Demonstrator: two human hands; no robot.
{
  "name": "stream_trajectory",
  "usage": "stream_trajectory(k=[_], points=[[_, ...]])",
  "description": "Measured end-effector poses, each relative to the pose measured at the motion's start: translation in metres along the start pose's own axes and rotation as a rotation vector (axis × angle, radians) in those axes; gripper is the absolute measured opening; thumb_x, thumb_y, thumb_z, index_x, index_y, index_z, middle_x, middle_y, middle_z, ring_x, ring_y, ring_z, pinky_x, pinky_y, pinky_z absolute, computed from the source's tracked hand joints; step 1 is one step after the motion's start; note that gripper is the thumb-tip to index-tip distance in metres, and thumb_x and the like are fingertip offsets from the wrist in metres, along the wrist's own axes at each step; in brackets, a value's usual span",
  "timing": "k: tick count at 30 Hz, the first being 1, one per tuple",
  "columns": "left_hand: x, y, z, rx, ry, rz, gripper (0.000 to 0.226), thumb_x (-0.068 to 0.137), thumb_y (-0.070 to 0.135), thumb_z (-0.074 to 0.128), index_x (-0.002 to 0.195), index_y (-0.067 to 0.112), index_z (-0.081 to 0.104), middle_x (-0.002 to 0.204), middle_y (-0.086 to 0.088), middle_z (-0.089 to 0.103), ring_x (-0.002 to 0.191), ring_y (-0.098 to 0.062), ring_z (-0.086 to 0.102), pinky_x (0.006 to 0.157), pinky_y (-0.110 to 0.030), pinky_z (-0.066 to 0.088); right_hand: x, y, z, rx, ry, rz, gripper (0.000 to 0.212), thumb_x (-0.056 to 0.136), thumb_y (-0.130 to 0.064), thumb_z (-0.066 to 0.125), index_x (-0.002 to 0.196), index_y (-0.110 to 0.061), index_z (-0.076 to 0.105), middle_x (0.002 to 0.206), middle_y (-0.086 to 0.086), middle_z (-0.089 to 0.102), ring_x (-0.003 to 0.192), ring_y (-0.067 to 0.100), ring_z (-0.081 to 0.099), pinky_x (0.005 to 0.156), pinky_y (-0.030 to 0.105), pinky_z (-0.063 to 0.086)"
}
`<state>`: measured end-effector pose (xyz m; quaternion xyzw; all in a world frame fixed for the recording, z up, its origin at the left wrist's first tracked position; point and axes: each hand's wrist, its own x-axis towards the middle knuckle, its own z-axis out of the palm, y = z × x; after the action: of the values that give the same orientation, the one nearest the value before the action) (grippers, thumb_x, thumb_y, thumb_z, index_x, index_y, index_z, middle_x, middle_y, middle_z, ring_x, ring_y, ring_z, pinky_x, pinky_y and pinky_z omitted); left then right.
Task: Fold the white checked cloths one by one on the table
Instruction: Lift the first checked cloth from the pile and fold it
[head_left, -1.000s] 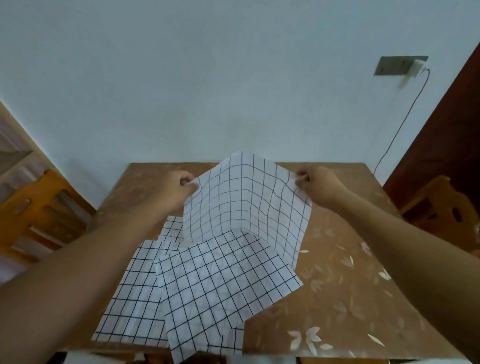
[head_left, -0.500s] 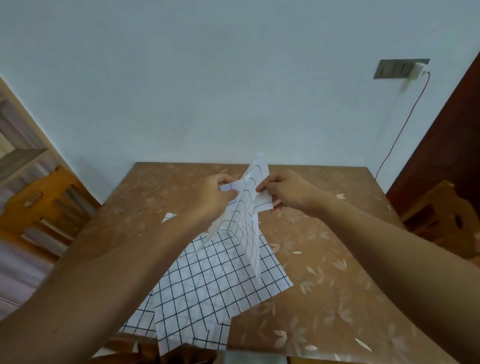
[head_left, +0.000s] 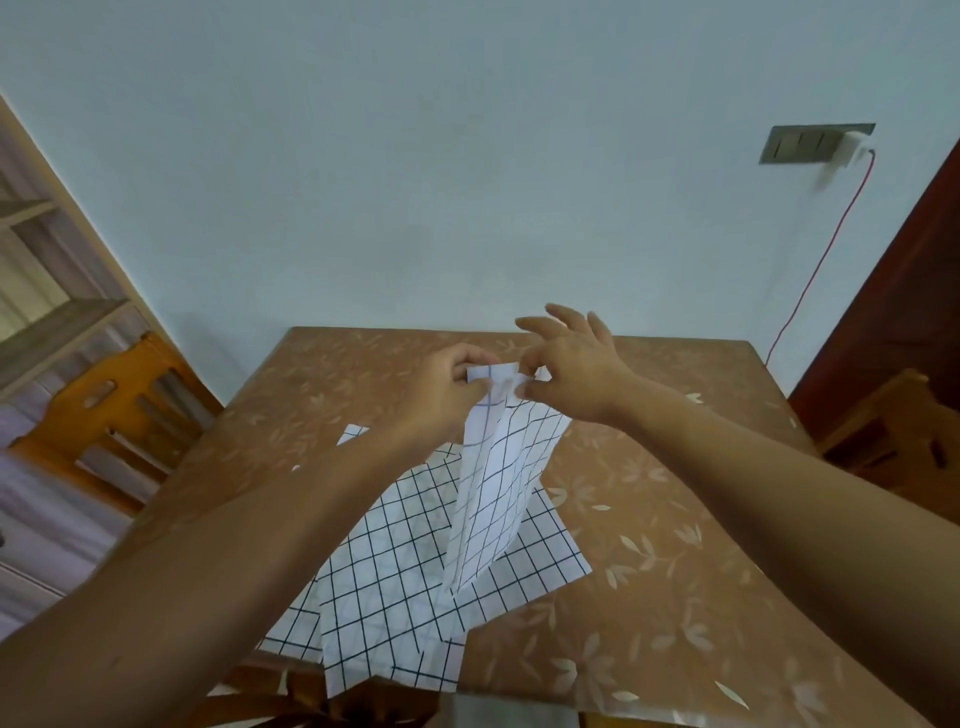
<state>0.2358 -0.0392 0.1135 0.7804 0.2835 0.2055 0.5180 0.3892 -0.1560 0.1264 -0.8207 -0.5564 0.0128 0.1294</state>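
Observation:
A white checked cloth (head_left: 501, 478) hangs folded in half above the table, its two top corners brought together. My left hand (head_left: 447, 389) pinches those corners from the left. My right hand (head_left: 571, 364) pinches them from the right with thumb and forefinger, its other fingers spread. Under the hanging cloth, more white checked cloths (head_left: 410, 582) lie flat and overlapping on the brown table (head_left: 675, 597), reaching its near edge. My left forearm hides part of them.
Wooden chairs stand at the left (head_left: 114, 415) and the right (head_left: 893, 431) of the table. A pale wall is close behind it, with a switch plate (head_left: 810, 143) and a red cable (head_left: 826, 260). Shelving (head_left: 47, 291) is at far left.
My hands came together from about a cloth's width apart, so the held cloth went from spread open to folded in half and hanging narrow. My right hand's outer fingers have spread.

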Motion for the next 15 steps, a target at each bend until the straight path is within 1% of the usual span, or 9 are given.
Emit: stream_trajectory(k=[2,4,5,6,8,9,12,13,15], points=[[-0.002,0.000,-0.001,0.002,-0.001,-0.002,0.025,0.095,0.005,0.063,0.107,0.026,0.068,0.098,0.004,0.078,0.091,-0.033,0.072,0.071,-0.052,0.060,0.002,0.000,-0.002,0.039,-0.036,0.030,0.008,0.090,-0.039,0.069,0.092,-0.031,0.068,0.134,-0.011,0.062,0.145,0.019,0.036,0.123,0.057,0.005],[-0.004,-0.002,-0.002,0.005,-0.007,0.017,0.025,0.096,0.008,0.064,0.108,0.029,0.067,0.097,0.002,0.078,0.093,-0.043,0.068,0.074,-0.060,0.058,0.002,-0.001,-0.004,0.063,-0.046,0.054,0.017,0.090,-0.039,0.069,0.095,-0.023,0.070,0.111,-0.009,0.071,0.123,0.020,0.057,0.119,0.049,0.023],[-0.005,-0.002,-0.003,-0.008,-0.010,0.028,0.024,0.096,0.008,0.065,0.109,0.028,0.066,0.096,0.002,0.079,0.090,-0.041,0.069,0.073,-0.058,0.059,0.001,-0.001,-0.005,0.075,-0.045,0.063,0.022,0.090,-0.039,0.070,0.097,-0.019,0.073,0.106,-0.006,0.073,0.112,0.021,0.062,0.110,0.043,0.034],[-0.007,-0.001,-0.003,-0.029,-0.013,0.037,0.023,0.097,0.008,0.064,0.111,0.026,0.065,0.095,0.003,0.078,0.082,-0.033,0.072,0.067,-0.050,0.062,-0.001,-0.002,-0.005,0.102,-0.043,0.064,0.025,0.089,-0.039,0.072,0.099,-0.016,0.074,0.103,-0.001,0.074,0.104,0.023,0.064,0.100,0.038,0.043],[-0.011,-0.003,-0.004,-0.063,0.000,0.048,0.019,0.101,0.008,0.058,0.113,0.022,0.062,0.087,0.002,0.075,0.057,-0.011,0.065,0.049,-0.027,0.052,-0.003,-0.003,-0.006,0.178,-0.054,0.066,0.025,0.087,-0.034,0.076,0.099,-0.012,0.075,0.099,0.004,0.074,0.096,0.023,0.066,0.085,0.035,0.050],[-0.014,-0.004,-0.004,-0.067,0.020,0.063,0.018,0.101,0.009,0.055,0.112,0.022,0.061,0.083,0.001,0.071,0.051,-0.008,0.057,0.046,-0.022,0.046,-0.003,-0.004,-0.006,0.204,-0.059,0.064,0.026,0.087,-0.032,0.077,0.099,-0.009,0.074,0.098,0.005,0.074,0.094,0.023,0.066,0.082,0.035,0.052],[-0.020,-0.011,-0.006,-0.055,0.047,0.141,0.013,0.099,0.011,0.057,0.107,0.020,0.061,0.087,-0.002,0.065,0.065,-0.006,0.059,0.058,-0.018,0.047,-0.001,-0.003,-0.006,0.216,-0.064,0.045,0.020,0.087,-0.031,0.077,0.087,-0.013,0.067,0.082,-0.004,0.067,0.082,0.019,0.062,0.066,0.025,0.047],[-0.023,-0.012,-0.006,-0.057,0.037,0.150,0.010,0.099,0.012,0.061,0.108,0.015,0.062,0.089,-0.002,0.064,0.068,-0.001,0.061,0.058,-0.014,0.047,-0.001,-0.003,-0.006,0.214,-0.062,0.035,0.018,0.087,-0.032,0.077,0.085,-0.017,0.066,0.078,-0.007,0.063,0.078,0.016,0.059,0.062,0.021,0.042],[-0.025,-0.014,-0.005,-0.039,0.032,0.138,0.018,0.096,0.018,0.070,0.110,0.011,0.063,0.091,0.001,0.065,0.066,0.004,0.063,0.054,-0.008,0.045,0.001,-0.004,-0.006,0.218,-0.062,0.023,0.017,0.088,-0.033,0.076,0.088,-0.019,0.066,0.075,-0.009,0.060,0.074,0.012,0.056,0.059,0.020,0.039]])
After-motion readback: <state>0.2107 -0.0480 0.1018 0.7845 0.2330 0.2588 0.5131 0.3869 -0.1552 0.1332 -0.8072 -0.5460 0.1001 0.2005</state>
